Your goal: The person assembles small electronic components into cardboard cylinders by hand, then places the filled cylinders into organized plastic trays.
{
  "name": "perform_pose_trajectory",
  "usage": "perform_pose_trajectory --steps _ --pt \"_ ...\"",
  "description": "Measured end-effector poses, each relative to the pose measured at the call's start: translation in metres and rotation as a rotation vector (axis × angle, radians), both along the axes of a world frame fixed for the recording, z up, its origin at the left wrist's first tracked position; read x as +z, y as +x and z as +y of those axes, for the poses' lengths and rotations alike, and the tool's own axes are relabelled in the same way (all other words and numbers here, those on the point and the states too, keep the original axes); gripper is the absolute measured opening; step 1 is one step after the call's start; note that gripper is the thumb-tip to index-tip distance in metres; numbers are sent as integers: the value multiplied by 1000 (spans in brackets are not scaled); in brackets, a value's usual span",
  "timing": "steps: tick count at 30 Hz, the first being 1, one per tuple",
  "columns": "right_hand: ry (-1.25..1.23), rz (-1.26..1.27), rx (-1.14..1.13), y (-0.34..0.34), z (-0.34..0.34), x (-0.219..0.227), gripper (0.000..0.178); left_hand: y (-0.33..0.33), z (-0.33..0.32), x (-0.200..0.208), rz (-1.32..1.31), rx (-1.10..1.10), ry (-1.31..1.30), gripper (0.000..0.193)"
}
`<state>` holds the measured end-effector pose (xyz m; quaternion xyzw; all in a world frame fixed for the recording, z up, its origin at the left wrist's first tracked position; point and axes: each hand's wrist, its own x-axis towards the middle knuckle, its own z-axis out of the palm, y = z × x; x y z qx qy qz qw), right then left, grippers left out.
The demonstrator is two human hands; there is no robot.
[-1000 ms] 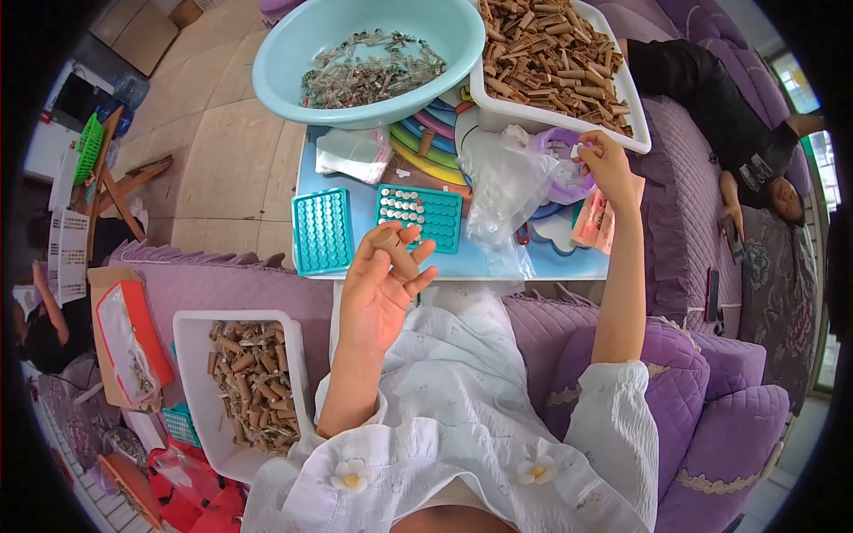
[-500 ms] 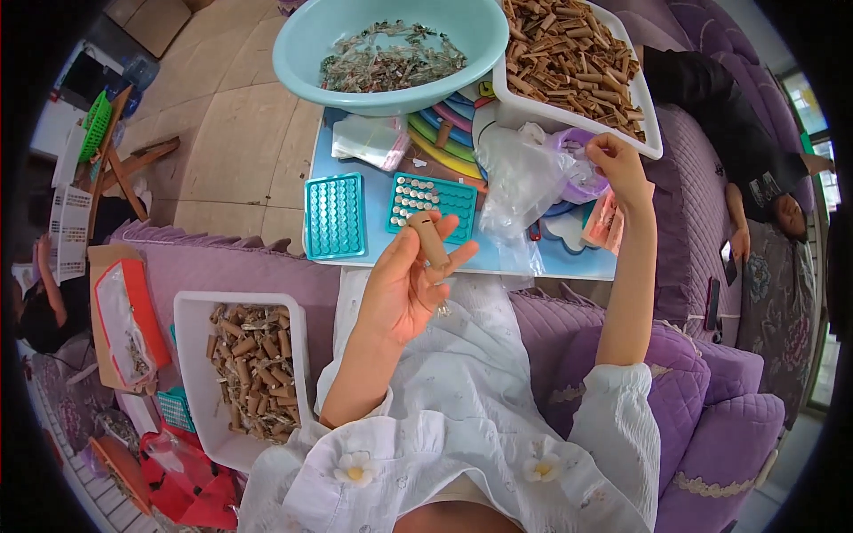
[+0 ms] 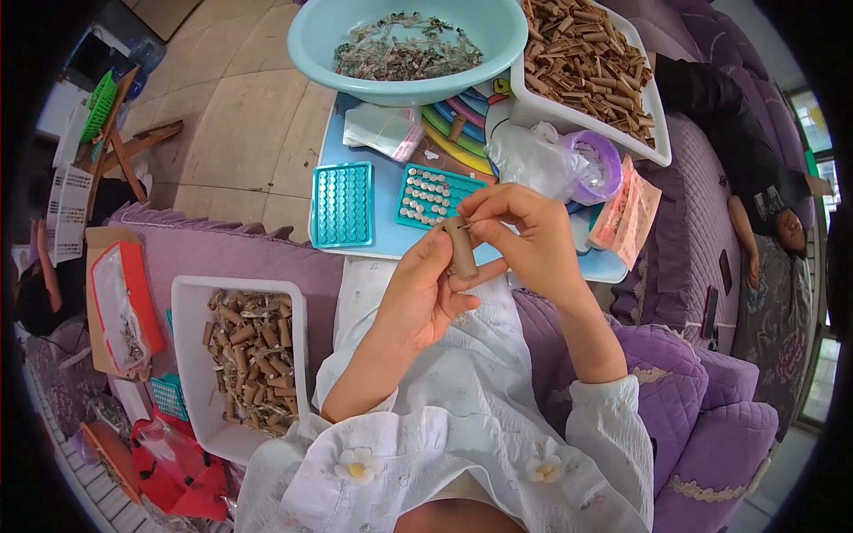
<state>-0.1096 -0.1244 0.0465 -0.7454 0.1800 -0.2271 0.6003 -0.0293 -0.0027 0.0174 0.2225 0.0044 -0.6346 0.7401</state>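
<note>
Between the thumb and fingers of my left hand point(image 3: 416, 300) is a small brown cardboard tube point(image 3: 462, 253), its upper end tilted toward the table. My right hand point(image 3: 538, 244) meets that upper end, thumb and forefinger pinched on something too small to name. Just beyond the hands lies a teal tray point(image 3: 464, 188) with several small white round pieces point(image 3: 426, 192) in its holes. Left of it is a second teal tray point(image 3: 343, 204) with rows of round hollows. A purple round container point(image 3: 613, 171) with a clear plastic bag point(image 3: 533, 164) stands beyond my right hand.
A light-blue basin point(image 3: 311, 53) of small wired parts and a white bin point(image 3: 659, 133) heaped with brown tubes stand at the far side. Another white bin point(image 3: 184, 355) of tubes is at my left. A pink packet point(image 3: 625, 213) lies right. Another person point(image 3: 764, 178) rests at far right.
My right hand has come from the purple container to the upper end of the tube in my left hand. The view has shifted slightly.
</note>
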Motion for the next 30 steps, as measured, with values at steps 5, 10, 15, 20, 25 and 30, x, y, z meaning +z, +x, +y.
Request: perform_pose_trajectory --steps 5,10,15,20,25,30 --pt "-174 75 13 -2 4 5 6 -1 0 -3 -130 -9 2 38" --pt "-308 153 44 0 3 -2 5 -4 2 -7 -238 -50 91 34" --pt "-332 154 240 -1 -5 -24 8 -7 1 -14 -219 -12 255 31" --pt "-360 77 398 4 -18 -13 21 14 30 -26 -653 50 313 30" --pt "-659 464 -425 -24 -143 1 21 77 142 -22 -1227 610 889 26" --pt "-981 731 -497 -60 -249 -24 22 113 269 -65 -1647 384 1381 24"
